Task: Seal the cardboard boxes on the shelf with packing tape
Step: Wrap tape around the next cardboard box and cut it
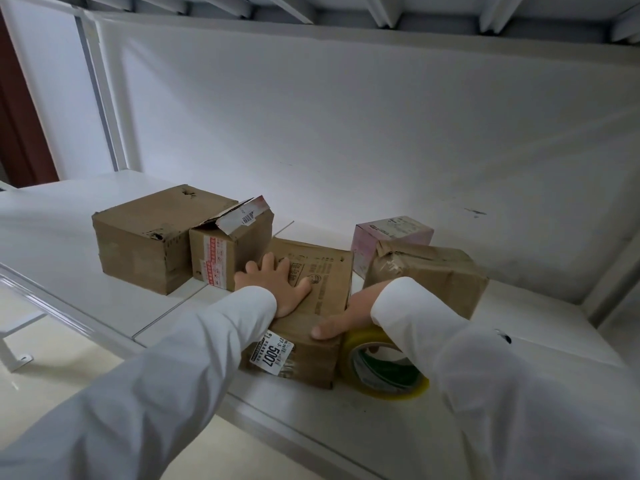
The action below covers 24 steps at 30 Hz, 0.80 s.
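A brown cardboard box with a white "5007" label sits near the front edge of the white shelf. My left hand lies flat on its top, fingers spread. My right hand rests at the box's front right corner, thumb on the top edge, and holds a yellowish roll of packing tape standing against the box's right side. The fingers of my right hand are mostly hidden behind the roll and my white sleeve.
To the left stand a large brown box and a smaller box with a raised flap. Behind and right are a pink box and a crumpled taped box. The shelf's white back wall and upper shelf are close above.
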Each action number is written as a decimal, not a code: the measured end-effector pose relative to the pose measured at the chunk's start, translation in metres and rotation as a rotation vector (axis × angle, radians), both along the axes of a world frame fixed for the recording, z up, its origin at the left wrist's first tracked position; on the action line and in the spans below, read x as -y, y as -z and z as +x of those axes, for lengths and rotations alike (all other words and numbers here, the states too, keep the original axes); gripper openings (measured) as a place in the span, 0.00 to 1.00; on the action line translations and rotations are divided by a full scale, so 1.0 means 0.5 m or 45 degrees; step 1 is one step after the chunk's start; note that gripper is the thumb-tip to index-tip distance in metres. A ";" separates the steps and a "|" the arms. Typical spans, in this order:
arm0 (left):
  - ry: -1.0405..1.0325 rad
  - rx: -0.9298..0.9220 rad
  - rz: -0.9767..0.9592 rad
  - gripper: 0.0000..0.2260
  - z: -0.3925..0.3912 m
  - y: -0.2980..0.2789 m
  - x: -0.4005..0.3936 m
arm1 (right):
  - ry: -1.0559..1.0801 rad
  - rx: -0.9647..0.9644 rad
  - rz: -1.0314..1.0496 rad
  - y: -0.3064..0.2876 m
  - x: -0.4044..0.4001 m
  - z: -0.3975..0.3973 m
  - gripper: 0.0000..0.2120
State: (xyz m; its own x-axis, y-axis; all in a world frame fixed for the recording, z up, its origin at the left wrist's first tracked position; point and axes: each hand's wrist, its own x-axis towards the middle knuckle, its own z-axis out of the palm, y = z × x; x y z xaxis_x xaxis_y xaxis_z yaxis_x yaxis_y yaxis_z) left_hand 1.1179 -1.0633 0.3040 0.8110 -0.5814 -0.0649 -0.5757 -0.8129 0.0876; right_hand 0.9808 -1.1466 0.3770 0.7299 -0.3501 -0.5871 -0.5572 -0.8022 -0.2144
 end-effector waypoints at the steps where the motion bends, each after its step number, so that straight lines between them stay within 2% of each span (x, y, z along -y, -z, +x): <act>1: -0.001 0.001 -0.041 0.31 0.001 0.000 0.000 | 0.017 -0.043 -0.019 -0.005 0.007 0.001 0.32; 5: -0.009 0.019 -0.172 0.28 0.009 0.001 0.004 | 0.118 -0.239 -0.137 -0.010 0.046 0.020 0.40; 9: 0.001 0.132 -0.224 0.26 0.012 0.007 0.011 | 0.146 -0.230 -0.169 0.009 0.061 0.034 0.45; 11: 0.008 0.149 -0.235 0.26 0.012 0.010 0.014 | 0.197 -0.257 -0.104 0.017 0.064 0.039 0.46; 16: 0.015 0.086 -0.238 0.26 0.013 0.010 0.016 | 0.228 -0.272 0.045 0.027 0.074 0.039 0.47; 24: 0.041 0.086 -0.241 0.25 0.017 0.012 0.016 | 0.312 -0.264 0.209 0.033 0.074 0.031 0.40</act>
State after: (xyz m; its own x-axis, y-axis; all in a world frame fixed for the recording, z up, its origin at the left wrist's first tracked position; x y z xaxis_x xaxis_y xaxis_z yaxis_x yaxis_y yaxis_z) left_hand 1.1263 -1.0714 0.2980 0.7908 -0.6035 0.1017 -0.6106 -0.7669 0.1976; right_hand 0.9964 -1.1834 0.3607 0.4957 -0.3887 -0.7766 -0.7737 -0.6039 -0.1916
